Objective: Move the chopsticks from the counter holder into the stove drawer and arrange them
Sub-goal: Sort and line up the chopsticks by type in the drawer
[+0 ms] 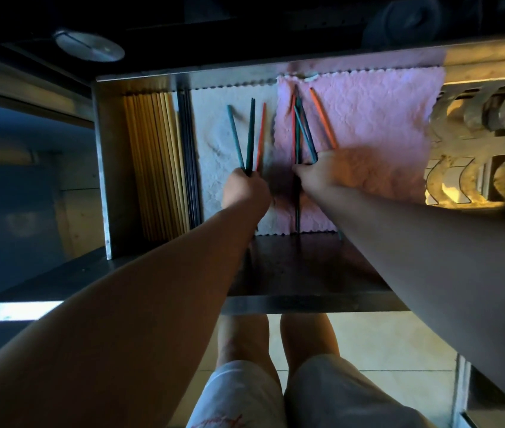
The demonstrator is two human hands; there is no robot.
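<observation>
Drawer [103, 156] pulled open, lined with white cloth [214, 143] and pink cloth [384, 118]. Left hand [246, 188] curled round three coloured chopsticks [249, 134] (two teal, one orange), fanned over the white. Right hand [322, 174] gripping another teal-and-orange bunch [302, 128] over the pink. Yellow chopsticks [152, 156] lined along the left wall.

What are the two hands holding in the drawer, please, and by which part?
The left hand grips three chopsticks by their near ends; the right hand grips a fanned bunch partway along their length.
</observation>
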